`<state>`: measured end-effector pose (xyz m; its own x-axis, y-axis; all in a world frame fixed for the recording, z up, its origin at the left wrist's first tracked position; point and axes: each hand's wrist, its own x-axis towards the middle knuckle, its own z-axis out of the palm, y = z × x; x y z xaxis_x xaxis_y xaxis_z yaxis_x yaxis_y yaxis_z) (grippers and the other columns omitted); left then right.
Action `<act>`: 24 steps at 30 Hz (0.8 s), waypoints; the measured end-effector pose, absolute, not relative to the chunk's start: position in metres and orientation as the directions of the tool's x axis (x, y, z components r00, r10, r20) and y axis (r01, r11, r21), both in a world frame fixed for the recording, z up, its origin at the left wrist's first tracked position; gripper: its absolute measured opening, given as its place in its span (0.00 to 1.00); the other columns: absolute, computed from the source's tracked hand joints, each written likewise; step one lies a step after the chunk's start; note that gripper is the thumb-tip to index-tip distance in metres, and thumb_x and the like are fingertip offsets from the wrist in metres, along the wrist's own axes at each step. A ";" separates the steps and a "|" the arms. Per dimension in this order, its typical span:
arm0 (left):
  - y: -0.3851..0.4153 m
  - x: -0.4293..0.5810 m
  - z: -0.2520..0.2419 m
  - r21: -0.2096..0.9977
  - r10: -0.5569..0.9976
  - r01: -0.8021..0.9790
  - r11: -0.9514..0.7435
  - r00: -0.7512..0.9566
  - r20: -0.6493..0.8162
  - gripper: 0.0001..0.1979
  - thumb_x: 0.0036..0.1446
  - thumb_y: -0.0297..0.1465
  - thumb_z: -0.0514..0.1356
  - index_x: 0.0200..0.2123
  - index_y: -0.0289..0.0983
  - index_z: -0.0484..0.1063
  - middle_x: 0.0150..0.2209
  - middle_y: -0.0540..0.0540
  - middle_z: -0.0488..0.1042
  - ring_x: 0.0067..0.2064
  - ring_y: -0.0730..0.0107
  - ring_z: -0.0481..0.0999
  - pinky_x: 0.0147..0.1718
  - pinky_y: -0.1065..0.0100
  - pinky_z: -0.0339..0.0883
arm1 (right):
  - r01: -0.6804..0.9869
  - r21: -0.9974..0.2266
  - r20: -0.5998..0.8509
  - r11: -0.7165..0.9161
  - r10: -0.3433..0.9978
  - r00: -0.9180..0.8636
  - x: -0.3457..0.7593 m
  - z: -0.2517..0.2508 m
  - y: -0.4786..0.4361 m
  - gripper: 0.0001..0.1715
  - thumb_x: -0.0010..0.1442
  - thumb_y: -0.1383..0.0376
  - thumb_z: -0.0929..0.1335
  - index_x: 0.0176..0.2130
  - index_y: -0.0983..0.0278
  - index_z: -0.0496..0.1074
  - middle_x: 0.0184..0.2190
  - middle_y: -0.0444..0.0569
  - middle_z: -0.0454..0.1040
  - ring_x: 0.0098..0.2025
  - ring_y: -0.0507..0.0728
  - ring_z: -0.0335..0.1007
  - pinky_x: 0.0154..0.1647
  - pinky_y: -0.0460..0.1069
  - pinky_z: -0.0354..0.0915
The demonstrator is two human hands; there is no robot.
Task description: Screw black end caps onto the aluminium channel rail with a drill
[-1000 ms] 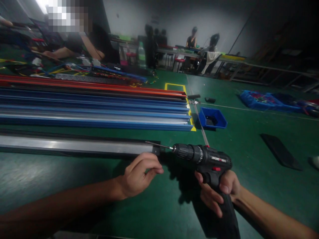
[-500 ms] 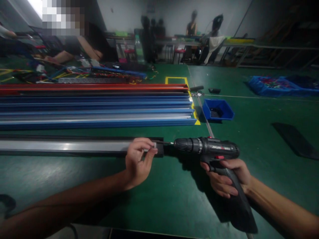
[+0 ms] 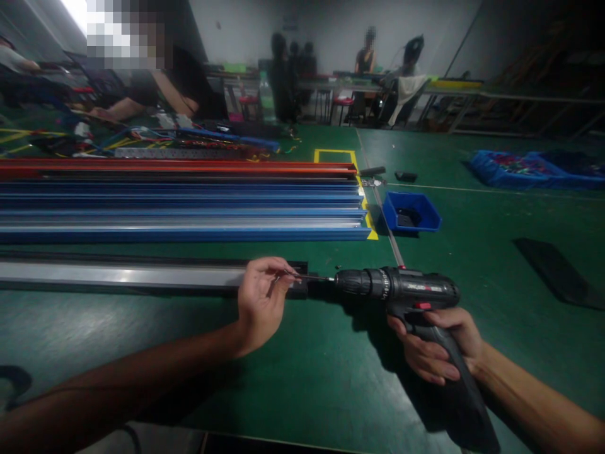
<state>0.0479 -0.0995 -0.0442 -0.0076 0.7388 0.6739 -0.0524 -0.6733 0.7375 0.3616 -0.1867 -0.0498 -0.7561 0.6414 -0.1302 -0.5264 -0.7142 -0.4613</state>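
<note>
My right hand (image 3: 435, 347) is wrapped round the handle of a black cordless drill (image 3: 397, 287), which points left. From its chuck a long thin driver bit (image 3: 314, 277) reaches to the fingertips of my left hand (image 3: 262, 299). Thumb and forefinger there are pinched together at the bit's tip; whatever small piece they hold is too small to make out. Behind those fingers lies the dark end of a long black and silver channel bar (image 3: 189, 277), flat on the green tabletop.
Several blue channel bars (image 3: 189, 227) and an orange one (image 3: 283, 167) lie beyond, ending at yellow tape. A blue bin (image 3: 430, 221) holds dark parts. A black flat piece (image 3: 558, 271) is at right, with blue trays (image 3: 501, 180) behind. A co-worker's arm (image 3: 118, 108) rests at upper left.
The drill in my right hand has shifted slightly right and down, showing more of the bit. My left hand stays pinched near the bar's end. The view has tilted a little.
</note>
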 end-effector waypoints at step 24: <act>-0.099 0.041 -0.048 0.720 0.720 0.015 -0.694 0.001 0.694 0.13 0.60 0.22 0.69 0.45 0.36 0.71 0.37 0.50 0.79 0.38 0.73 0.85 0.39 0.73 0.82 | -0.498 -0.475 -0.174 -0.725 0.632 -0.755 0.366 -0.048 -0.187 0.24 0.64 0.50 0.71 0.47 0.68 0.72 0.17 0.34 0.63 0.10 0.45 0.51 0.19 0.43 0.63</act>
<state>0.0412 -0.0993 -0.0478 0.0011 0.7198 0.6942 0.0146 -0.6941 0.7197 0.3655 -0.1873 -0.0484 -0.7550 0.6322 -0.1738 -0.4980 -0.7254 -0.4752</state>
